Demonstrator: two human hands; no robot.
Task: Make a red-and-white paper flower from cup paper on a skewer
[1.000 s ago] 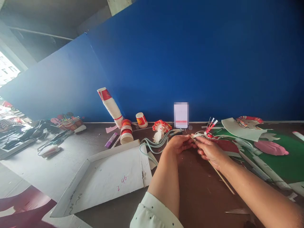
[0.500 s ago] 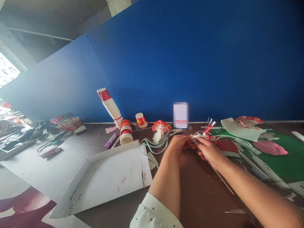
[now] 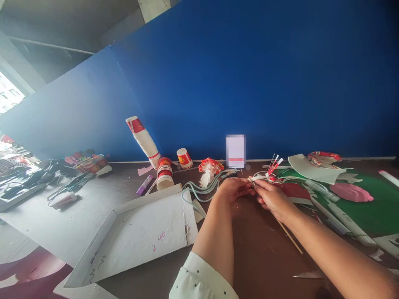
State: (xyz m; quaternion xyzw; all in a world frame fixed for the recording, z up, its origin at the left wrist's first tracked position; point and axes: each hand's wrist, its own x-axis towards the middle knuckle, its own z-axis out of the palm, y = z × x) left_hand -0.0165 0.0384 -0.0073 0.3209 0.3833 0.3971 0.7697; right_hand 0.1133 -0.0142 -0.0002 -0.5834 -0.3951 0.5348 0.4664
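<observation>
My left hand [image 3: 235,188] and my right hand [image 3: 270,197] meet fingertip to fingertip above the dark table, both closed. A thin wooden stick [image 3: 291,238] runs from beneath my right palm toward me, in line with the pinched fingertips, which seem to grip its far end. A small white strip [image 3: 258,177] shows at the right fingertips; how it joins the stick is hidden. Just behind my right hand stand red-and-white strips [image 3: 274,167]. Left of my left hand lie pale green tubes [image 3: 199,189] and a bundle of red-tipped white pieces [image 3: 210,169].
A shallow white box [image 3: 134,236] lies at left, with a purple glue stick [image 3: 144,185] and stacked paper cups [image 3: 145,143] behind. A lit phone [image 3: 236,151] leans on the blue wall. Right are a green mat [image 3: 368,211], pink piece [image 3: 351,192] and blade [image 3: 308,275].
The view has shifted slightly. My fingertips stay together and have moved only a little; more of the wooden stick now shows below my right hand.
</observation>
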